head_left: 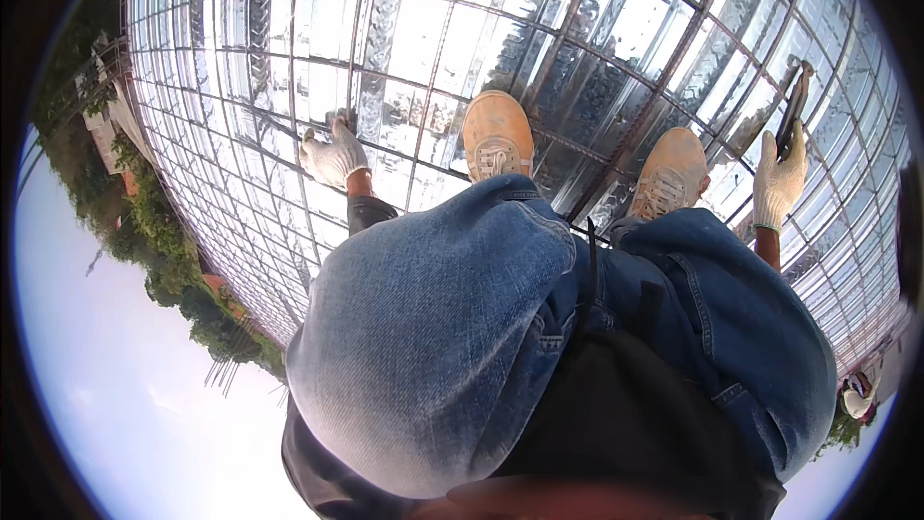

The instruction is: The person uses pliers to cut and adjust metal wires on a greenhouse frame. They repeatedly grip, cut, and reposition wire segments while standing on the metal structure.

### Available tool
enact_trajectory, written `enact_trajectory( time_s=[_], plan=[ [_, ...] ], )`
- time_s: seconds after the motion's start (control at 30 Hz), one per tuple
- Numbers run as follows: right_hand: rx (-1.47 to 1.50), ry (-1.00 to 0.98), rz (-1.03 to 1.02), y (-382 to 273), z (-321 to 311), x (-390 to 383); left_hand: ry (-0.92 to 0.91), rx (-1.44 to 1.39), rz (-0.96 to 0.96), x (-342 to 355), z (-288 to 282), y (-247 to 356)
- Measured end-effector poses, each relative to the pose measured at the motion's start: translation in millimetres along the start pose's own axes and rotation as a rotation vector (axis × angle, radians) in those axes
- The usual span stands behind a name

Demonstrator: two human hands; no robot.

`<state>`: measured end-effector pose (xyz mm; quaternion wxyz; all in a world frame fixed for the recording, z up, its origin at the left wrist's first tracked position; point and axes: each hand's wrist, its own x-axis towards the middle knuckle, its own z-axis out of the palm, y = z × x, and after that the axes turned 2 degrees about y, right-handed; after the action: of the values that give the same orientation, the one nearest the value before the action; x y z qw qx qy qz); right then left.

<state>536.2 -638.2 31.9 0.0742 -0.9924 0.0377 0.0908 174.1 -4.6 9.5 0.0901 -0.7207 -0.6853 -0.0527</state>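
Observation:
My left hand [334, 158], in a white knitted glove with bare fingertips, is down at the steel rebar mesh [423, 89]. Its fingers are apart, near a bar, and I see no tool in it. On the right, my right hand [781, 179] wears a similar glove. It is closed around the dark handles of a pair of pincers [793, 108], whose head points away from me, just over the mesh. Part of its grip is hidden behind the glove.
Shiny corrugated metal decking [404, 43] lies beneath the bars. My tan shoes [498, 135] stand on the mesh between my hands, below bent knees in blue jeans [433, 327]. Trees [178, 279] line the left edge. A person [857, 395] appears at the far right.

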Motion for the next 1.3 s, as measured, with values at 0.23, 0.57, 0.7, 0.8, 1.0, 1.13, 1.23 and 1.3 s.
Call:
enact_trajectory(
  time_s=[0.23, 0.57, 0.7, 0.8, 1.0, 1.13, 1.23, 1.3],
  plan=[
    [0.032, 0.128, -0.027, 4, 0, 11, 0.162, -0.137, -0.131, 7, 13, -8],
    [0.11, 0.088, -0.007, -10, 1, 6, -0.091, -0.272, -0.145, 66, 43, -71],
    [0.198, 0.165, -0.067, -28, -11, 4, -0.006, -0.222, 0.017, 79, 32, -47],
    [0.246, 0.238, -0.037, -37, -9, 5, 0.054, -0.539, 0.054, 76, 21, 35],
    [0.434, 0.025, -0.103, -111, -41, -8, -0.124, -1.466, -0.003, 26, -71, 198],
    [0.944, -0.74, -0.278, -187, -59, -25, -0.552, -1.95, -0.128, -16, -112, 251],
    [1.064, -0.984, -0.295, -235, -50, -46, -1.2, -2.132, -0.031, -74, -105, 282],
    [1.151, -1.023, -0.342, -239, -47, -62, -1.299, -1.859, -0.272, -156, -135, 305]
  ],
)
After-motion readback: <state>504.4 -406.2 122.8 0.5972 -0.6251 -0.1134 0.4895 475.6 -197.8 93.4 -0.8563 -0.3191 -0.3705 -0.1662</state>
